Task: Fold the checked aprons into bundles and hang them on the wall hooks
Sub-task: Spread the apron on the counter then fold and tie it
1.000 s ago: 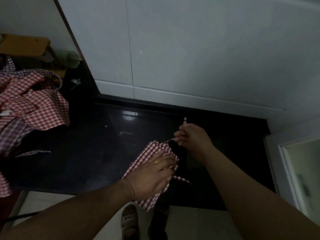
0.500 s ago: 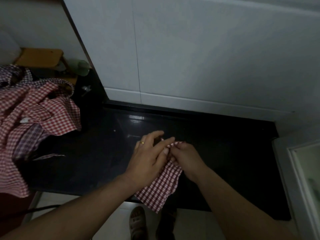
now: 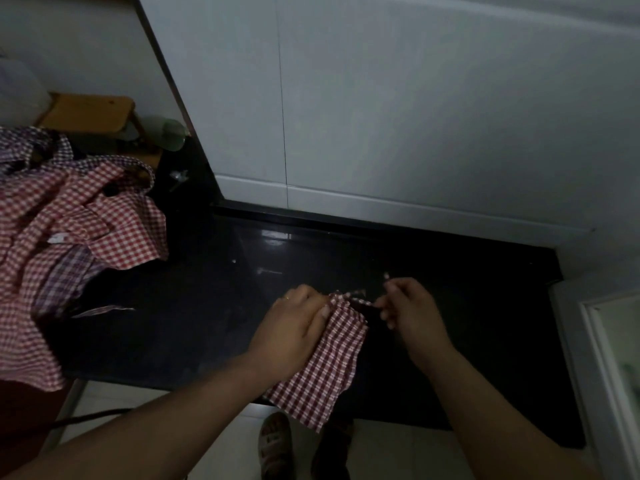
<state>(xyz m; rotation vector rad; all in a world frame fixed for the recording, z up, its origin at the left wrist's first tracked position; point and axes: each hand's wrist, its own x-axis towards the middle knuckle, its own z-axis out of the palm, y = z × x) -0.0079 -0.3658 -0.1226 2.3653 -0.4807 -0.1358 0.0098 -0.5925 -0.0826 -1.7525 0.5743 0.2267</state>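
Counter point(image 3: 207, 323), black: loose pile of checked aprons point(image 3: 86, 230) at left end; folded apron point(image 3: 332, 368) overhanging front edge. Left hand point(image 3: 294, 330) grips the folded apron's top corner, fingers curled; right hand point(image 3: 412, 310) pinches its strap point(image 3: 363, 301) just beside.

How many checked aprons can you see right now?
3 I can tell apart: a folded apron under the left hand on the counter, plus a red apron and a purple apron heaped at left. The heap may hide more.
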